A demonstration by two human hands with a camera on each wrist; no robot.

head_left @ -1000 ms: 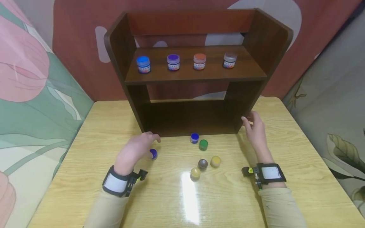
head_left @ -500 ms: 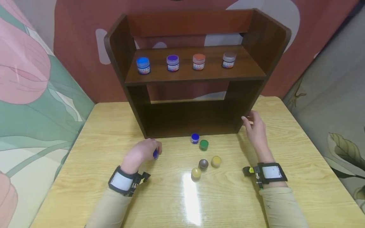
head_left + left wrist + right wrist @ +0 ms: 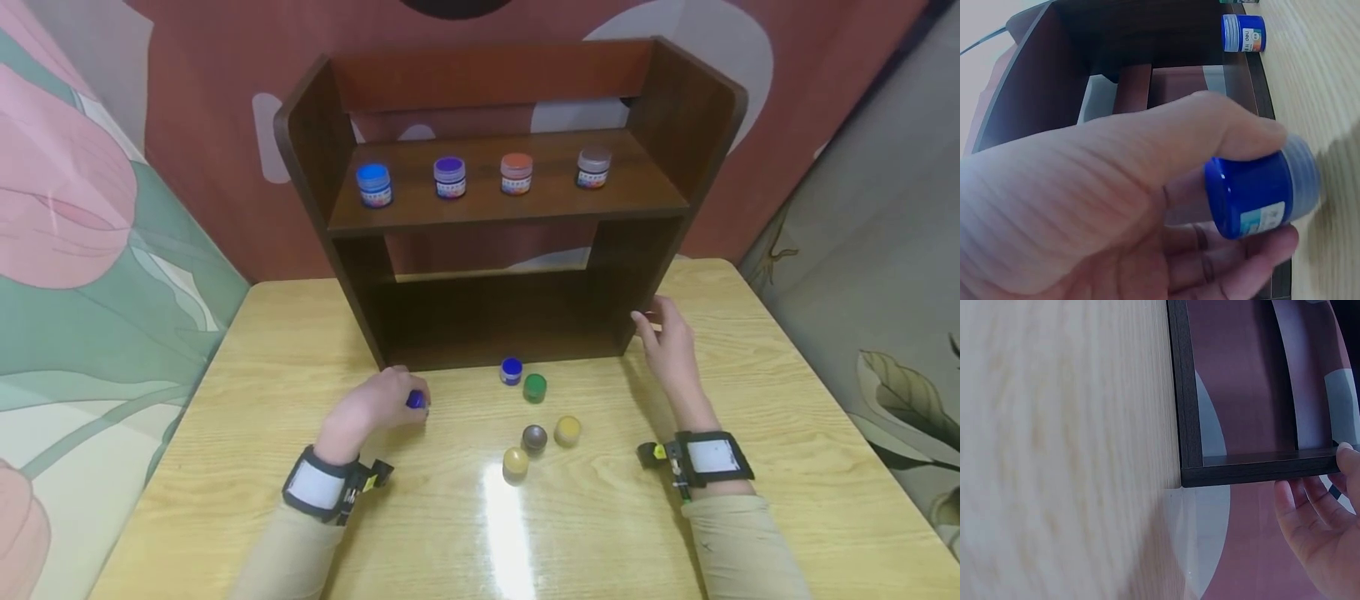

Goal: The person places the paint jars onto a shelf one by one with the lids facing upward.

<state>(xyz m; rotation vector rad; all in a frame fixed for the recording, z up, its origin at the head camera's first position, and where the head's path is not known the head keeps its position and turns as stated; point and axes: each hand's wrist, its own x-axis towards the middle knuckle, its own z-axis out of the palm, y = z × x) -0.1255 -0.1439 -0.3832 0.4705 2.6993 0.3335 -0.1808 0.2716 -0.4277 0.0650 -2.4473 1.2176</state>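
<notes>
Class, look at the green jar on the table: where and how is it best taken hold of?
Probably by the sides of the green jar, from above: thumb near-left, fingers far-right. It is round and its top faces up, while a blue jar sits close at its far-left, so that side leaves less finger room.

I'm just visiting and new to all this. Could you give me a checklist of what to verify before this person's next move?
1. Left-hand grip on the blue jar: ok, thumb and fingers hold it.
2. Held jar cap-up: not ok, its clear end faces the table.
3. Held jar fully lifted: cannot tell.
4. Right-hand grip on the rack: ok, thumb at its front edge, fingers on its outer side.
5. Four jars on the upper shelf upright and apart: ok.
6. Space before the rack free of jars: not ok, another blue jar stands close, perhaps easily bumped.
</notes>
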